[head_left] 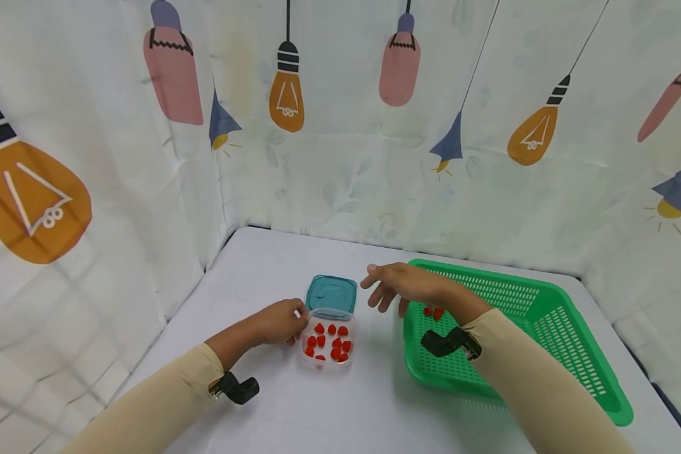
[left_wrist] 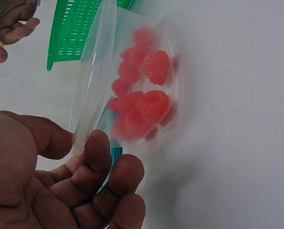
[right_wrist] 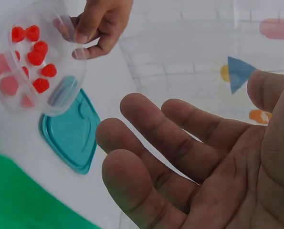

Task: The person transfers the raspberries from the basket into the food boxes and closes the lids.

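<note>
A clear plastic container [head_left: 328, 366] with several raspberries [left_wrist: 153, 106] inside stands on the white table. My left hand [head_left: 280, 321] pinches its rim at the left side between thumb and index finger [left_wrist: 98, 155]. Over the table, between the container and the green basket [head_left: 431, 373], hovers my right hand [head_left: 400, 284]; its fingers [right_wrist: 142, 112] are loosely extended and hold nothing. Behind the container lies a teal lid [head_left: 331, 293], partly overlapped by the container's far rim in the head view. A few raspberries [head_left: 438, 313] show in the basket, partly hidden by my right forearm.
The green basket takes up the right side of the table [head_left: 261, 403]. A printed curtain [head_left: 340, 183] hangs behind the table's back edge and along its sides. A black wrist camera [head_left: 238, 388] sits on each sleeve.
</note>
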A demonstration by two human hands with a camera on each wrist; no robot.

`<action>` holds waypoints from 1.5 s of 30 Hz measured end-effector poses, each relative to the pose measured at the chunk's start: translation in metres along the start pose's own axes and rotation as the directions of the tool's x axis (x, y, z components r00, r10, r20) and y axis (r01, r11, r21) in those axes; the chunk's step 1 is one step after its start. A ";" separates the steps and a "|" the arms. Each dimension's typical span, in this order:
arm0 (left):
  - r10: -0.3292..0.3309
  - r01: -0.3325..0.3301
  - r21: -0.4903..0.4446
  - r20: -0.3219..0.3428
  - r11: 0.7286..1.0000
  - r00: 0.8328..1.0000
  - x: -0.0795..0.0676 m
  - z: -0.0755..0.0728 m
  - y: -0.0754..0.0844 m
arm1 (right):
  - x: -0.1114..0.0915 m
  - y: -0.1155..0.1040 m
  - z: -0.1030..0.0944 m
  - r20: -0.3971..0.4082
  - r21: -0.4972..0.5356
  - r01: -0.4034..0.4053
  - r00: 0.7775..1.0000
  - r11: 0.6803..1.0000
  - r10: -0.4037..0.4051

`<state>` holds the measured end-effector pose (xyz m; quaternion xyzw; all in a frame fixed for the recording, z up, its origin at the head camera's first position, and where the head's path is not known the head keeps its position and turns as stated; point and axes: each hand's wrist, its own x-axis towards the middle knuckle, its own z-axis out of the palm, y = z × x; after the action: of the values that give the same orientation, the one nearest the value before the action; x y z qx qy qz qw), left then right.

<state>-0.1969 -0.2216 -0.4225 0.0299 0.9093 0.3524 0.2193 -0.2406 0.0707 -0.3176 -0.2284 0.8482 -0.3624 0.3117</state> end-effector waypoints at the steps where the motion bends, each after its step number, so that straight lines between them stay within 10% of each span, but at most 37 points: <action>1: 0.000 0.000 0.002 -0.001 1.000 1.000 0.000 0.000 0.000 | -0.002 0.002 -0.002 -0.012 0.001 0.000 1.000 1.000 0.000; 17: -0.011 0.011 0.003 0.001 1.000 1.000 0.002 0.000 0.000 | -0.028 0.070 -0.036 -0.082 0.149 -0.148 0.983 0.978 0.162; 27: -0.013 0.013 0.002 0.002 1.000 1.000 0.000 0.000 0.001 | -0.032 0.113 -0.033 0.010 0.120 -0.300 0.954 0.946 0.301; 45: -0.016 0.016 -0.007 0.002 1.000 1.000 0.001 0.001 0.003 | -0.027 0.130 -0.029 0.039 0.120 -0.368 0.930 0.922 0.366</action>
<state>-0.1976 -0.2190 -0.4215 0.0221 0.9081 0.3537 0.2229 -0.2631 0.1831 -0.3902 -0.0483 0.8490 -0.3484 0.3944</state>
